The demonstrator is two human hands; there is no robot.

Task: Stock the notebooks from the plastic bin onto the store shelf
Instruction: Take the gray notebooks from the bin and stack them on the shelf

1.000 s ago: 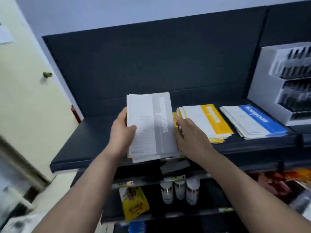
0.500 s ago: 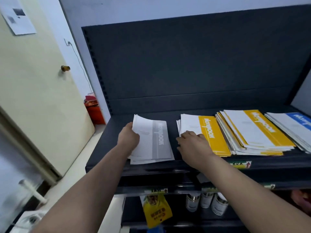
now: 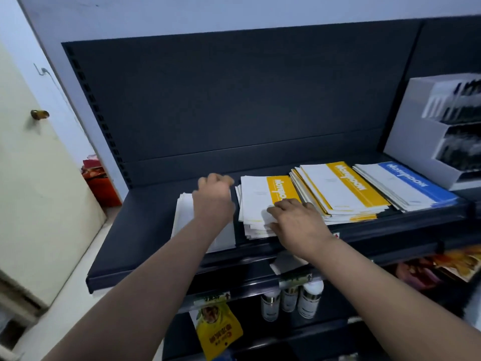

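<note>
Notebooks (image 3: 338,188) already lie stacked on the shelf (image 3: 145,230). Your left hand (image 3: 214,199) curls over the grey stack (image 3: 184,212), grip unclear; your right hand (image 3: 294,222) lies flat on the yellow stack (image 3: 255,201) beside it. The bin is unseen, so what remains is unknown

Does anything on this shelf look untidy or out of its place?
Yes. The left yellow stack has its lower notebooks slid out of line, and the larger yellow stack beside it is fanned too. A white slip juts crookedly from under the shelf front edge.
</note>
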